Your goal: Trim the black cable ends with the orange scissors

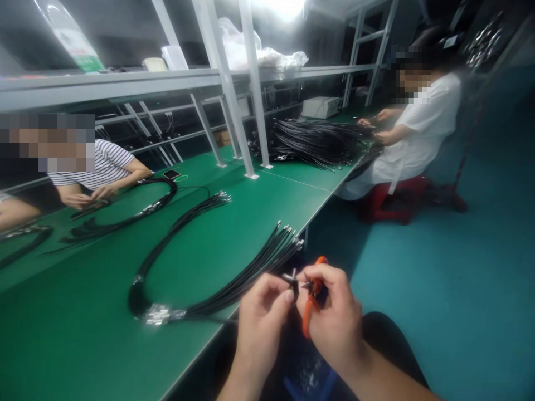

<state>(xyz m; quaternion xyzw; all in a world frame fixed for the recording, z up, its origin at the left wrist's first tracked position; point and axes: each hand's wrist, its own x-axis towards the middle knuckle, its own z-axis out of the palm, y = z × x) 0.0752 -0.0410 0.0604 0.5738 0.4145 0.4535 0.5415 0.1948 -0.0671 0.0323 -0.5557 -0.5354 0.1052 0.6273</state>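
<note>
The black cable end (292, 280) is pinched in the left hand (261, 317) just off the bench (83, 334) edge, so the orange-handled cutters (311, 298), gripped in the closed right hand (334, 317), meet its tip. The cable bundle (234, 287) fans across the bench beside them, within reach.

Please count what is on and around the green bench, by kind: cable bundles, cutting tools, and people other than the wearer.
Cable bundles: 4 (loop, far pile, one by the striped sleeve, one at left edge)
Orange cutters: 1
Other people: 2
Total: 7
</note>
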